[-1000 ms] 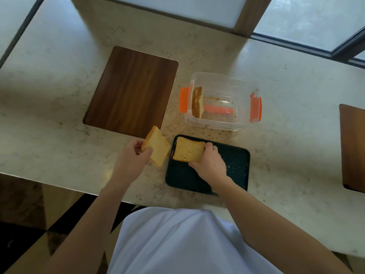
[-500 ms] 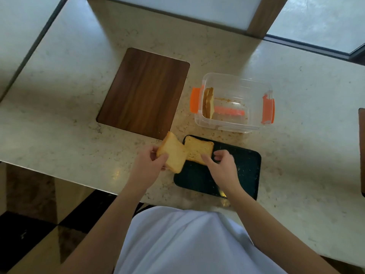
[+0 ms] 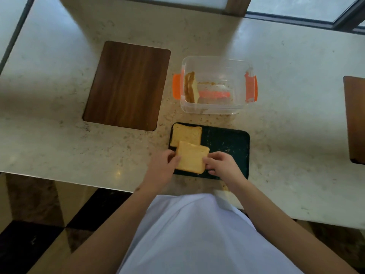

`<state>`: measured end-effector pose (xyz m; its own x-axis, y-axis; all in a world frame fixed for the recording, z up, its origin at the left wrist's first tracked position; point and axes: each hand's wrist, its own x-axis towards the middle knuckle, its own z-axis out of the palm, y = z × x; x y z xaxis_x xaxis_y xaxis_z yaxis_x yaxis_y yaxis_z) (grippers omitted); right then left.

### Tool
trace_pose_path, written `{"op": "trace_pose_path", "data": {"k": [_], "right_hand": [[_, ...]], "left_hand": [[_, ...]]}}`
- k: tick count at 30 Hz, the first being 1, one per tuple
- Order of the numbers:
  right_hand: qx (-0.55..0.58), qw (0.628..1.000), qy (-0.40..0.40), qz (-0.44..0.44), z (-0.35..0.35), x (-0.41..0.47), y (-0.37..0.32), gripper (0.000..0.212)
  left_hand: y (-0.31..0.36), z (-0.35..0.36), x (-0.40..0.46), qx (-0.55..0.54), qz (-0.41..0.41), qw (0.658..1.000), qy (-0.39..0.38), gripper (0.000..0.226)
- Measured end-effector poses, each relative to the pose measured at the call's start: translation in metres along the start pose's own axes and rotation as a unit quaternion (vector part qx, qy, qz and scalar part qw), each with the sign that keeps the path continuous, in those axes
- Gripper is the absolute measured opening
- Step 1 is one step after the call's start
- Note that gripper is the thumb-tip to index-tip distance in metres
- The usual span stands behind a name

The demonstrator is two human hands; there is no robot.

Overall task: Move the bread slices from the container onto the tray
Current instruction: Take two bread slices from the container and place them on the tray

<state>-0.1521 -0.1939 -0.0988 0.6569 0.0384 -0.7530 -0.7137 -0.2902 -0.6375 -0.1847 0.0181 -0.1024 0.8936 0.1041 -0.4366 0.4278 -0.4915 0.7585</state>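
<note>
A dark green tray (image 3: 227,143) lies near the counter's front edge. One bread slice (image 3: 185,133) lies flat in its far left corner. A second bread slice (image 3: 191,156) sits over the tray's near left part, overlapping the first. My left hand (image 3: 162,169) grips its left edge and my right hand (image 3: 223,165) pinches its right edge. Behind the tray stands a clear plastic container (image 3: 217,106) with orange clips. Remaining bread (image 3: 190,87) stands upright against the container's left wall.
A dark wooden board (image 3: 126,86) is set in the pale stone counter to the left of the container. Another wooden panel (image 3: 355,119) shows at the right edge. Crumbs dot the tray and the container floor. The counter edge runs just in front of the tray.
My left hand carried the second slice from beside the tray rightward onto it. My right hand let go of the first slice and took the second slice's right edge.
</note>
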Motion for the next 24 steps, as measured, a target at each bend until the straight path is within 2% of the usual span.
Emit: {"op": "trace_pose_path", "data": {"k": [4, 9, 24], "right_hand": [[-0.054, 0.998, 0.009, -0.005, 0.008, 0.01, 0.006, 0.032], [-0.088, 0.996, -0.003, -0.021, 0.018, 0.011, 0.008, 0.033], [-0.133, 0.991, -0.018, -0.017, 0.022, 0.008, 0.008, 0.037]], "left_hand": [[-0.007, 0.002, 0.005, 0.072, -0.003, 0.997, 0.009, 0.008], [-0.016, 0.004, 0.007, 0.15, -0.014, 0.988, 0.041, 0.013], [-0.017, 0.005, 0.012, 0.194, 0.0, 0.979, 0.06, 0.013]]}}
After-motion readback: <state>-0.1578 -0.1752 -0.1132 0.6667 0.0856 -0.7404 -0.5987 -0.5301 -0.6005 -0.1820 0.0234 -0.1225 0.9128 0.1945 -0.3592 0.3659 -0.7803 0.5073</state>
